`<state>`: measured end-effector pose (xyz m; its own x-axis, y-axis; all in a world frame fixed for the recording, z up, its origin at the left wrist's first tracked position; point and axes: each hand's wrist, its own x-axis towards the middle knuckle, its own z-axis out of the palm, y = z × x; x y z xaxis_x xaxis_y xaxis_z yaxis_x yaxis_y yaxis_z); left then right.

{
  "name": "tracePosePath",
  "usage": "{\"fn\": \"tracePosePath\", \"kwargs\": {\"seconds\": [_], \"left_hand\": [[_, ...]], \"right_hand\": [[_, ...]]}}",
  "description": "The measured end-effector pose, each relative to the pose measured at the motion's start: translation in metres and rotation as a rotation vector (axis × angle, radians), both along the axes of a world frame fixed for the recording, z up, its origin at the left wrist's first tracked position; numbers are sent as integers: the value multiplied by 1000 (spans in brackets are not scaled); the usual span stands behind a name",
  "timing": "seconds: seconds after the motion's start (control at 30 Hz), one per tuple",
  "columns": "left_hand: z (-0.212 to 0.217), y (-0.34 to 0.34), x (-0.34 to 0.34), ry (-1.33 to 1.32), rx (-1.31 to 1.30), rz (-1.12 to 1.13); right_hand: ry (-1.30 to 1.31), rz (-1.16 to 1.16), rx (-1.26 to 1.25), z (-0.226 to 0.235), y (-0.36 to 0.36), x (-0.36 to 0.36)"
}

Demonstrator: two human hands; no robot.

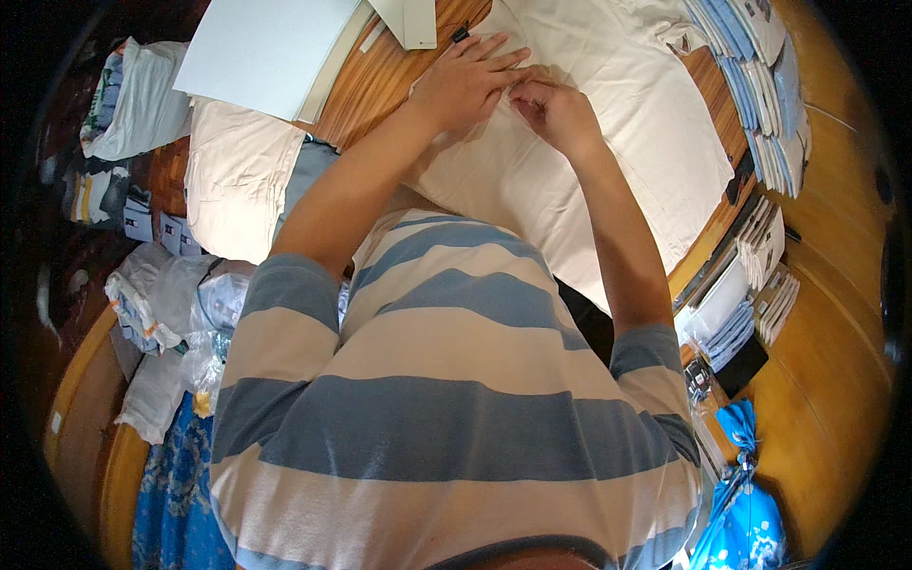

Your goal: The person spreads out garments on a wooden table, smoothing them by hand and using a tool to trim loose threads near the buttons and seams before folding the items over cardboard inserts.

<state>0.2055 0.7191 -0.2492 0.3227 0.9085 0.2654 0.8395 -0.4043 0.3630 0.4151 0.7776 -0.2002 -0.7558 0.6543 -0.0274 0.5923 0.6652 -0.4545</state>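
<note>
A large off-white cloth (636,152), seemingly a garment, lies spread over the wooden table and hangs toward my lap. My left hand (465,84) rests on its left part, palm down, fingers stretched out to the right. Close beside those fingertips, my right hand (560,114) is closed, with thumb and fingers pinching what looks like a fold of the cloth. The exact spot between its fingers is partly hidden. A small black clip-like thing (461,34) is just beyond my left hand.
White sheets (271,47) lie on the wooden table (366,95) at left, near pale folded cloth (237,180). Stacks of folded blue and white garments (750,66) line the right edge. Plastic-wrapped bundles (180,294) sit left; a blue tied bag (741,503) stands lower right.
</note>
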Motion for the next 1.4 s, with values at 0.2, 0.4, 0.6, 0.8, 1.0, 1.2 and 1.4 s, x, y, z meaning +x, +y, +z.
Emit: {"fn": "tracePosePath", "kwargs": {"seconds": [0.2, 0.4, 0.6, 0.8, 1.0, 1.2, 1.4], "left_hand": [[-2, 3, 1, 64, 62, 24], [-6, 5, 0, 100, 66, 10], [-12, 5, 1, 76, 72, 19], [28, 9, 1, 94, 319, -31], [-3, 3, -1, 143, -18, 2], [2, 9, -6, 109, -28, -24], [-1, 9, -1, 90, -3, -23]], "right_hand": [[-26, 43, -34, 2, 9, -3], [-2, 48, -95, 8, 16, -2], [42, 142, 115, 3, 17, -1], [-198, 232, 11, 5, 35, -13], [-178, 268, 188, -18, 41, -16], [-152, 200, 244, -15, 21, -10], [-253, 75, 341, -23, -22, 4]]}}
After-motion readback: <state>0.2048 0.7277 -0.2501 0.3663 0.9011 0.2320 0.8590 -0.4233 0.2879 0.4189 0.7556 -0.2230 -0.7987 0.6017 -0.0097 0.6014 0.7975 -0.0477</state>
